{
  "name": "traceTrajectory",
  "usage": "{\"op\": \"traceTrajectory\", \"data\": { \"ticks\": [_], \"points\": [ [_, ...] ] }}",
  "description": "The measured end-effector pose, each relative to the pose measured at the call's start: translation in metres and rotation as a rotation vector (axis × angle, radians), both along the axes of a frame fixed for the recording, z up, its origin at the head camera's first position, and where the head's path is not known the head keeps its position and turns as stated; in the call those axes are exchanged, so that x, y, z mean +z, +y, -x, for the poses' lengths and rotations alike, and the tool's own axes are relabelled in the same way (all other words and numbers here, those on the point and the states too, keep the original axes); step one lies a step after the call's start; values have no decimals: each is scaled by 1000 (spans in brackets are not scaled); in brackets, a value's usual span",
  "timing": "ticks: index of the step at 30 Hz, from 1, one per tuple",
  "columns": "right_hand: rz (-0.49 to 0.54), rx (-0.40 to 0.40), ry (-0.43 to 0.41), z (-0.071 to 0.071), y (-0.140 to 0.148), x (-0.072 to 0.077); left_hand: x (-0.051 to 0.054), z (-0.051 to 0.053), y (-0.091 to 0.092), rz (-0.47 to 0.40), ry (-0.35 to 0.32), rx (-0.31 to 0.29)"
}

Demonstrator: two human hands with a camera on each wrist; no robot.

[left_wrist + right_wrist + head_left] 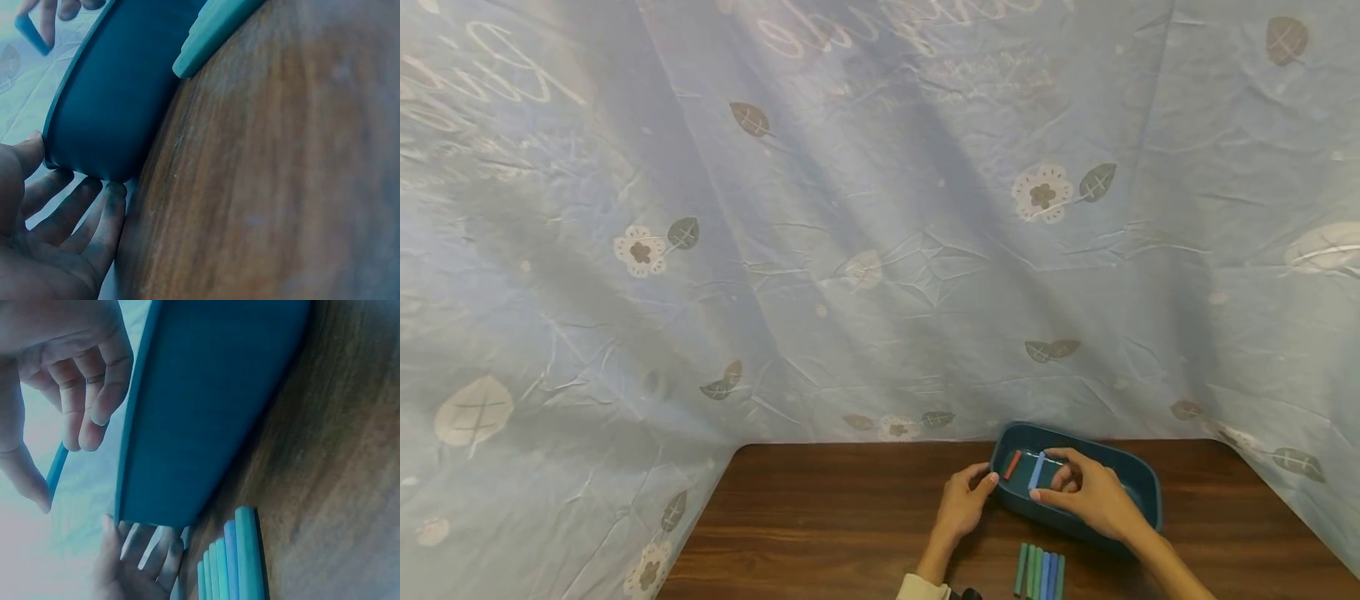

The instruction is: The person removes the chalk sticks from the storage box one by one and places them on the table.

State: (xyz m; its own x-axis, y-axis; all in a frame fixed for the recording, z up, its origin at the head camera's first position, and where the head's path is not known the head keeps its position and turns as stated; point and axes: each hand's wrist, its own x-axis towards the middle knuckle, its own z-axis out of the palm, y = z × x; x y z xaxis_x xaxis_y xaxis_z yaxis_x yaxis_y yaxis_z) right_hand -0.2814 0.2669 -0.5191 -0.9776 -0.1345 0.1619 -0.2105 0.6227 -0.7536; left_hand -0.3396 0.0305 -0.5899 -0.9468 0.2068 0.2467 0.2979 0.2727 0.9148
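In my right hand (1093, 496), the thumb and index finger pinch a slim blue stick (1037, 471) by its two ends. It is held tilted over the left part of a dark teal oblong basin (1138, 467). A red stick (1012, 464) lies inside the basin at its left end. My left hand (961, 504) grips that same end, its thumb at the rim and its fingers against the outer wall, as the left wrist view shows. Whether the sticks are chalk cannot be told.
Several green and blue sticks (1040, 571) lie side by side on the brown wooden table (820, 508), in front of the basin. A pale curtain (865, 333) with leaf and flower prints hangs behind the table, close to the basin's far side.
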Motion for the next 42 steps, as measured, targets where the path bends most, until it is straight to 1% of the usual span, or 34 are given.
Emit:
{"op": "traceTrajectory", "data": {
  "ticks": [6, 9, 14, 18, 22, 24, 25, 29, 31, 33, 39, 42],
  "points": [
    [18, 6, -25, -19, -1, 3, -2, 0, -1, 9, 2, -3],
    [7, 11, -6, -28, -2, 3, -2, -1, -2, 17, 14, -1],
    [8, 45, 2, -41, -2, -1, -2, -2, -2, 14, 27, -6],
    [40, 83, -26, -51, 0, -5, -2, -2, -1, 17, 31, -6],
    [23, 82, -29, -59, 3, -10, -1, -2, 0, 24, 15, -1],
    [20, 87, -32, -62, 4, -12, 0, -1, 0, 29, 24, 0],
    [20, 96, -29, -63, 5, -14, 0, -1, 0, 30, 24, 1],
    [53, 149, -46, -67, 8, -21, 2, 0, -1, 39, 56, 2],
    [54, 164, -57, -69, 10, -25, 2, 0, -1, 46, 53, 6],
    [52, 164, -79, -69, 12, -28, 1, 0, -1, 53, 58, 8],
    [61, 129, -173, -72, 15, -35, 1, -1, 0, 52, 51, 9],
    [50, 128, -193, -72, 17, -39, 2, -2, 0, 45, 49, 7]
  ]
}}
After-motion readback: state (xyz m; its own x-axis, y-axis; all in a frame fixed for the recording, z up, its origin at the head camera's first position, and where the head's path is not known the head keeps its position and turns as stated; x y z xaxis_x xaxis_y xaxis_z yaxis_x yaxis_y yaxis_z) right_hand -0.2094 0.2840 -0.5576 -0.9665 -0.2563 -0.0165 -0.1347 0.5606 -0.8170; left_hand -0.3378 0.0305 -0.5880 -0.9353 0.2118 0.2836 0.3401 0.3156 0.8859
